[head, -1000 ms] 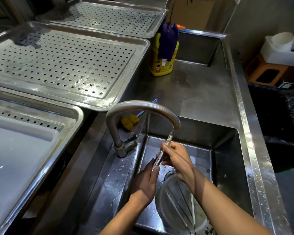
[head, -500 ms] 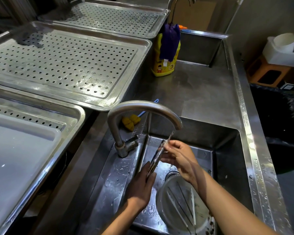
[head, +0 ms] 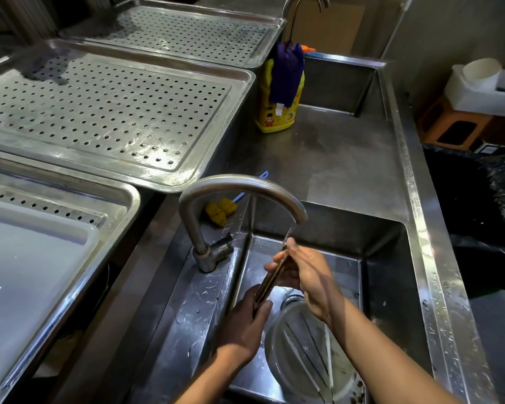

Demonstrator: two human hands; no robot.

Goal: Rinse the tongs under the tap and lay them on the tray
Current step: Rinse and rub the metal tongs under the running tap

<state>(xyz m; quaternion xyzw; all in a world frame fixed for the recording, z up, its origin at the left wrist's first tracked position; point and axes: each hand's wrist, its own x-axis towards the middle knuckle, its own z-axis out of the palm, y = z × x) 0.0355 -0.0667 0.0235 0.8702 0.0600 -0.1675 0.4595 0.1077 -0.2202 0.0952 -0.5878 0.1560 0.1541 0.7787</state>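
Wet steel sink (head: pixel 391 287) beside perforated tray (head: pixel 105 118); both hands' grip pinching tongs (head: pixel 270 282) under tap (head: pixel 239 188).

tray (head: pixel 239 83): silver, hole-dotted | bottle (head: pixel 274 118): yellow | cloth (head: pixel 286 68): purple

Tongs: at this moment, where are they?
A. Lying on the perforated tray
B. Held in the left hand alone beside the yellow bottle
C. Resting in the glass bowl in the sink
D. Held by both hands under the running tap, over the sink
D. The tongs slant up to the water falling from the tap, with the left hand at their lower end and the right hand near the top.
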